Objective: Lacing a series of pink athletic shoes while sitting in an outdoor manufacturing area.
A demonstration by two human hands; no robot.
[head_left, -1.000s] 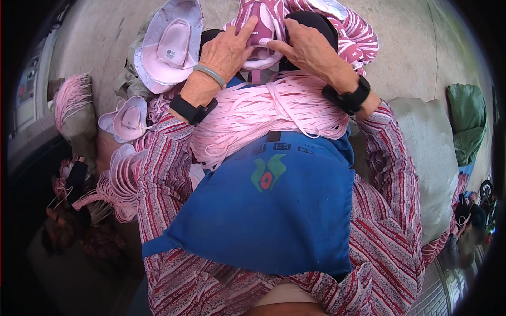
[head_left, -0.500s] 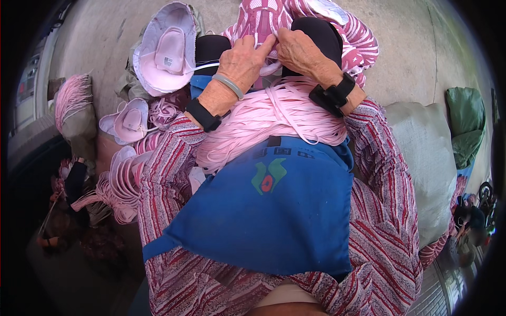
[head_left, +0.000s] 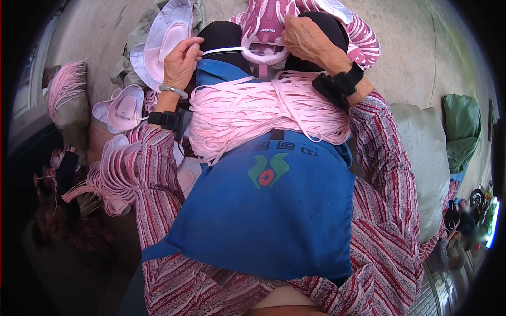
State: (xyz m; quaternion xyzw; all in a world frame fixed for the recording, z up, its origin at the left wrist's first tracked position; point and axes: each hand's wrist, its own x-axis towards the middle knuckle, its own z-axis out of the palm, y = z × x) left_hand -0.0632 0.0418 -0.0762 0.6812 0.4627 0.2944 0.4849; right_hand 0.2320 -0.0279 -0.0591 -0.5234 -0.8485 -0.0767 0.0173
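A pink and maroon shoe upper (head_left: pixel 270 30) lies between my black-clad knees at the top of the view. My right hand (head_left: pixel 311 42) is closed on its right edge, with the fingertips partly hidden. Left of the shoe, my left hand (head_left: pixel 180 66) pinches a white shoelace (head_left: pixel 224 50) that runs taut from the shoe upper's nearer end. Across my lap, over a blue apron (head_left: pixel 300 216), rests a thick bundle of pale pink laces (head_left: pixel 237 108).
Stacked pale pink shoe uppers (head_left: pixel 168 37) stand beyond my left hand, with smaller ones (head_left: pixel 125 108) nearer. More striped uppers (head_left: pixel 363 42) lie past my right knee. A pale sack (head_left: pixel 419 158) and a green bag (head_left: pixel 462 129) sit to the right. Lace bundles (head_left: pixel 67 89) hang at far left.
My left hand has moved left, away from the shoe upper, drawing the white lace out. My right hand has shifted slightly right, staying at the shoe, which sits a little nearer.
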